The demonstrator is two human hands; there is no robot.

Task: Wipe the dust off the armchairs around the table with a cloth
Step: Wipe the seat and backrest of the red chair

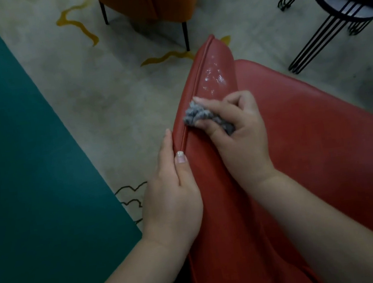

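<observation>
- The red armchair fills the lower right; its armrest runs long from the near edge up and away toward the floor; a piped seam follows that axis.
- The left hand is laid flat along the seam, fingers straight and together.
- The cloth is bunched in the curled fingers of the right hand; pale dust lies just beyond it, farther up the armrest.

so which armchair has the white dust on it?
The red armchair under both hands: pale specks sit on its edge just beyond the grey cloth. The orange armchair farther off shows none.
</observation>
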